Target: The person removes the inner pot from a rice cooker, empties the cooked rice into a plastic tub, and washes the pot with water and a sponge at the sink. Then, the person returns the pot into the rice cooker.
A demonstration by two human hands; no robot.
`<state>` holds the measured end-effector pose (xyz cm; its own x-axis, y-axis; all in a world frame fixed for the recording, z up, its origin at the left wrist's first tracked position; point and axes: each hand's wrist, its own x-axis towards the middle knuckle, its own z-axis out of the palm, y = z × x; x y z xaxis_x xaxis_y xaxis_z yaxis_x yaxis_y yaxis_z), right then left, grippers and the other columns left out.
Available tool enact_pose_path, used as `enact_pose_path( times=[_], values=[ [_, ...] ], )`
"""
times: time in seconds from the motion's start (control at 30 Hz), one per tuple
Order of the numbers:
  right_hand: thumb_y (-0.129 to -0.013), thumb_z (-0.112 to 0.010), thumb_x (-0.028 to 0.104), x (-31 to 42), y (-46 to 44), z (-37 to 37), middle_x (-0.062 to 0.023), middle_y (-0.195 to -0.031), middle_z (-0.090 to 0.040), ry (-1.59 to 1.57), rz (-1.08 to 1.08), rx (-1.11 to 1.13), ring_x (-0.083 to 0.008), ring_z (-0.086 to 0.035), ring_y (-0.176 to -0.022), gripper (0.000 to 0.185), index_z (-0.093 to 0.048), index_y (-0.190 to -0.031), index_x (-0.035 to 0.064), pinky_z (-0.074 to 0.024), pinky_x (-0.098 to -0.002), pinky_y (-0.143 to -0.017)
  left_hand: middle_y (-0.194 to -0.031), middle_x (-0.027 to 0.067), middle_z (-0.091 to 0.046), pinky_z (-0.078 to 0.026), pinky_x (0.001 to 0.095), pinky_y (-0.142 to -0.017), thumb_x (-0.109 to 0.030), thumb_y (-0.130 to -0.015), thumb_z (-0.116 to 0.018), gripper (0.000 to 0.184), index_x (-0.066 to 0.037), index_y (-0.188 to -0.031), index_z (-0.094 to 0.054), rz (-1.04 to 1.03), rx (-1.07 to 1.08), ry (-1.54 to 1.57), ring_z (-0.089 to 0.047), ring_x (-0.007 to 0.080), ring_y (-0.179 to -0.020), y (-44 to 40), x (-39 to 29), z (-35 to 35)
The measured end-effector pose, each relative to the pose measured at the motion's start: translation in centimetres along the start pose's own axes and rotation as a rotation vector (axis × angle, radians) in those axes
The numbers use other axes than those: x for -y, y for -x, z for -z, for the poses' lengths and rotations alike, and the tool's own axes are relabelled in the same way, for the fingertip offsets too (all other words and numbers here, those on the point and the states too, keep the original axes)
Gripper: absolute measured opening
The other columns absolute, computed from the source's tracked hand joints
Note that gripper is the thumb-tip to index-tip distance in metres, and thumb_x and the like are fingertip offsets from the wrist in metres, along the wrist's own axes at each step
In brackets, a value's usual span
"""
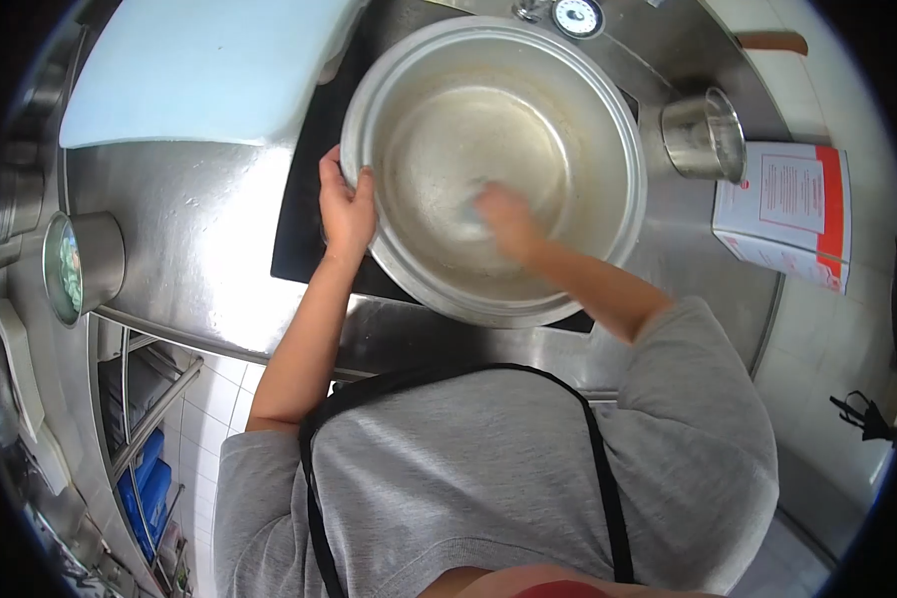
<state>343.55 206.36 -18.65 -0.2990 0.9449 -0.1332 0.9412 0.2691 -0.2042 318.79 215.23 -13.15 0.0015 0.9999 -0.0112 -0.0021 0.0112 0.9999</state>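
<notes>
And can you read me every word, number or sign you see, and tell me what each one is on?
No text here is clear enough to quote.
Box: lines of print and small red marks, too small and blurred to read.
Dial: marks around its face, too small to read.
Pot: no writing shows.

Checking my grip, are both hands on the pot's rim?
No, only the left hand holds the rim; the right hand is down inside the pot.

a metal pot [683, 140] beside a printed box [782, 199]
</notes>
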Motion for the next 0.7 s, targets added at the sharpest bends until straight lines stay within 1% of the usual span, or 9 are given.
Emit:
enact_pose_path(
  times=[0.03, 0.1, 0.17, 0.23, 0.33, 0.37, 0.47, 0.57, 0.7],
  values=[
    [-0.077, -0.048, 0.006, 1.8, -1.6, -1.7, -0.0144, -0.115, -0.052, -0.286, 0.168, 0.106, -0.0286, -0.047, -0.110, 0.028, -0.056, -0.104, 0.0066, -0.0365, -0.0455, -0.093, -0.104, 0.0150, -0.056, -0.041, 0.0274, -0.085, -0.001, -0.084, -0.050, 0.035, 0.002, -0.117, -0.039, 0.001, 0.012, -0.047, -0.055, 0.0186, -0.096, 0.2, -0.3, 0.1],
    [-0.080, -0.041, 0.006, 5.5, -4.1, -1.7, -0.0170, -0.127, -0.043, 0.008, 0.424, -0.052, -0.0269, -0.037, -0.123, 0.039, -0.050, -0.117, 0.0075, -0.0317, -0.0497, -0.097, -0.106, 0.0158, -0.054, -0.040, 0.0276, -0.086, -0.001, -0.084, -0.050, 0.035, 0.002, -0.117, -0.038, 0.015, 0.015, -0.135, -0.053, 0.0186, -0.097, -0.1, -0.3, 0.3],
    [-0.081, -0.042, 0.007, 2.7, -8.4, -2.2, -0.0168, -0.131, -0.039, -0.037, 0.136, -0.153, -0.0273, -0.031, -0.128, 0.041, -0.046, -0.121, 0.0083, -0.0287, -0.0541, -0.099, -0.106, 0.0159, -0.054, -0.040, 0.0275, -0.086, -0.001, -0.084, -0.050, 0.035, 0.003, -0.116, -0.038, -0.005, 0.029, -0.087, -0.054, 0.0183, -0.097, -0.3, -0.2, 0.3],
    [-0.081, -0.048, 0.013, -3.4, -10.6, -3.8, -0.0152, -0.138, -0.031, 0.460, -0.331, -0.257, -0.0277, -0.025, -0.131, 0.049, -0.037, -0.129, 0.0071, -0.0257, -0.0536, -0.101, -0.106, 0.0161, -0.054, -0.040, 0.0274, -0.086, -0.002, -0.084, -0.050, 0.035, 0.003, -0.116, -0.038, -0.016, 0.051, -0.031, -0.054, 0.0181, -0.097, 0.2, -0.1, 0.2],
    [-0.080, -0.049, 0.015, -10.9, -4.7, -1.2, -0.0233, -0.142, -0.017, -0.108, -0.722, -0.107, -0.0392, -0.022, -0.130, 0.067, -0.019, -0.137, -0.0031, -0.0224, -0.0562, -0.102, -0.105, 0.0160, -0.055, -0.040, 0.0272, -0.086, -0.002, -0.084, -0.050, 0.034, 0.003, -0.116, -0.038, -0.026, 0.039, -0.030, -0.054, 0.0174, -0.095, -0.2, -0.1, 0.3],
    [-0.079, -0.049, 0.016, -11.6, -2.1, -1.6, -0.0262, -0.143, -0.010, 0.378, -0.514, 0.349, -0.0490, -0.011, -0.129, 0.073, -0.011, -0.134, -0.0129, -0.0195, -0.0588, -0.102, -0.104, 0.0156, -0.055, -0.040, 0.0271, -0.086, -0.002, -0.084, -0.050, 0.035, 0.003, -0.116, -0.038, -0.032, 0.026, -0.066, -0.054, 0.0175, -0.095, -0.2, -0.1, 0.2],
    [-0.079, -0.046, 0.013, -2.8, 2.6, -2.6, -0.0297, -0.141, -0.012, 0.382, -0.378, 0.456, -0.0515, -0.012, -0.128, 0.067, -0.016, -0.132, -0.0145, -0.0188, -0.0650, -0.097, -0.103, 0.0153, -0.055, -0.041, 0.0273, -0.085, -0.002, -0.084, -0.050, 0.035, 0.002, -0.117, -0.038, -0.006, 0.007, -0.095, -0.055, 0.0181, -0.094, 0.2, -0.7, 0.1],
    [-0.081, -0.042, 0.009, 4.8, -1.0, -1.8, -0.0170, -0.144, -0.018, 0.048, 0.196, 0.071, -0.0307, -0.018, -0.134, 0.055, -0.030, -0.135, 0.0070, -0.0273, -0.0624, -0.095, -0.102, 0.0154, -0.056, -0.041, 0.0282, -0.084, -0.003, -0.084, -0.050, 0.035, 0.002, -0.117, -0.039, -0.016, 0.005, -0.100, -0.055, 0.0192, -0.093, 0.1, -0.1, 0.1],
    [-0.081, -0.042, 0.009, 2.9, -13.9, -3.1, -0.0091, -0.140, -0.029, 0.220, -0.071, -0.148, -0.0261, -0.028, -0.130, 0.050, -0.038, -0.130, 0.0148, -0.0295, -0.0605, -0.095, -0.102, 0.0160, -0.056, -0.041, 0.0294, -0.084, -0.003, -0.083, -0.052, 0.034, 0.001, -0.114, -0.040, -0.044, 0.009, -0.151, -0.055, 0.0201, -0.093, -0.2, 0.5, 0.4]
  ],
)
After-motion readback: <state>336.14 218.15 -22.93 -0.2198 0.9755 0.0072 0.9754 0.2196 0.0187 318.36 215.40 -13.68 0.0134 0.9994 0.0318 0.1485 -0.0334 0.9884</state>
